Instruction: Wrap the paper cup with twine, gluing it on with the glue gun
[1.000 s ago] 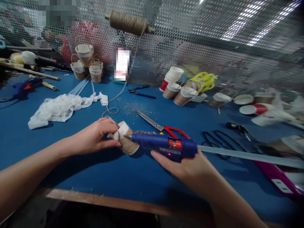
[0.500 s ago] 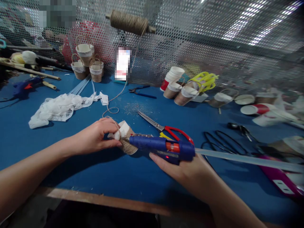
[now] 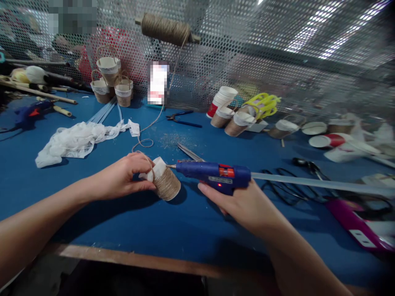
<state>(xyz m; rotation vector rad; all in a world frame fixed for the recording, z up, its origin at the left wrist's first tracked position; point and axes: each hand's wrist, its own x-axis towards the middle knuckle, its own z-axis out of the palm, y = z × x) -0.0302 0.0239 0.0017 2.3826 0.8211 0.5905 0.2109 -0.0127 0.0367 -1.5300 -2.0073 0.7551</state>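
My left hand (image 3: 131, 174) grips a paper cup (image 3: 167, 183) by its white rim end; the cup lies tilted, its side wrapped in brown twine. From the fingers a strand of twine (image 3: 144, 143) loops over the table and climbs to the spool (image 3: 166, 29). In my right hand (image 3: 236, 201) is a blue glue gun (image 3: 212, 174) with a red light lit, its nozzle pointing left just beside the cup's upper edge. A long clear glue stick (image 3: 308, 183) sticks out of its back. The scissors (image 3: 189, 152) lie behind the gun, which hides their handles.
White lace (image 3: 74, 139) lies heaped at left, near a second glue gun (image 3: 31, 113). Twine-wrapped baskets (image 3: 108, 82) stand at the back left. Pliers (image 3: 183, 118), a cup stack (image 3: 224, 98), a purple power strip (image 3: 352, 226) and black cables (image 3: 286, 187) spread across the table.
The glue gun in my right hand has risen, and its nozzle has moved off the twine-wrapped side to the cup's upper edge. My left hand keeps its hold, nearly in place.
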